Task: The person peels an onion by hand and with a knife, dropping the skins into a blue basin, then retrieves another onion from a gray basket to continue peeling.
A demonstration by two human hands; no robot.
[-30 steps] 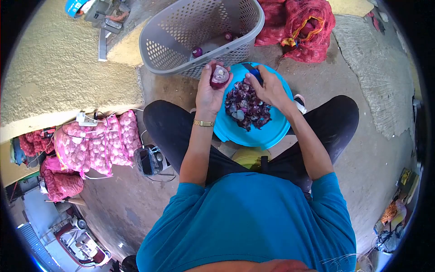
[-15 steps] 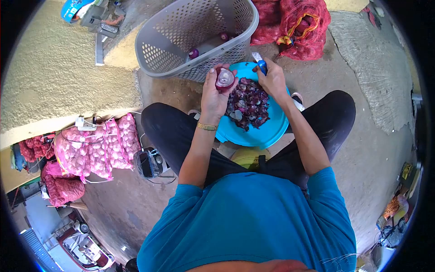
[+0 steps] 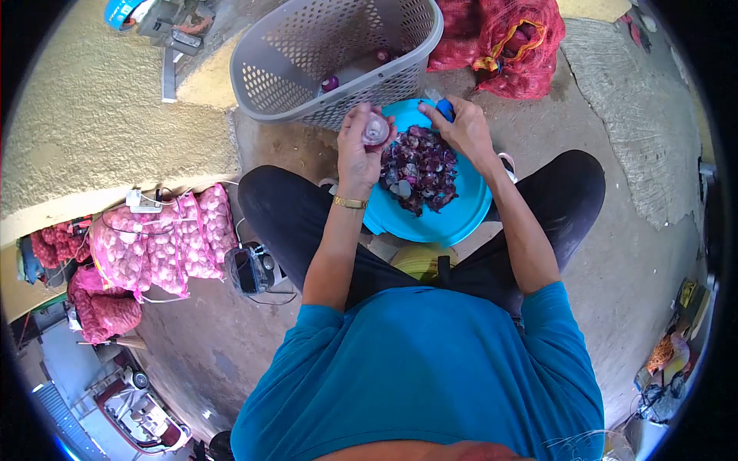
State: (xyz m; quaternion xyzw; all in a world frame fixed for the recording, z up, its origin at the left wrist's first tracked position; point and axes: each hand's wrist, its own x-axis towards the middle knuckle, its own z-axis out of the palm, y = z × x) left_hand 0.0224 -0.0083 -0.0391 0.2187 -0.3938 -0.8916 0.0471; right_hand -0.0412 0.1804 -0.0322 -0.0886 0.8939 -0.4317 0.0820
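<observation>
Onion (image 3: 375, 131) rests in the left hand (image 3: 360, 142), against its curled fingers

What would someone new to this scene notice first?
Probably the bright blue tray between the person's knees, heaped with dark purple peelings. Just above it, the left hand holds an onion and the right hand a blue-handled knife. The big grey basket beyond the tray, with a couple of purple onions inside, and the red net sack to its right would likely catch the eye next.
</observation>
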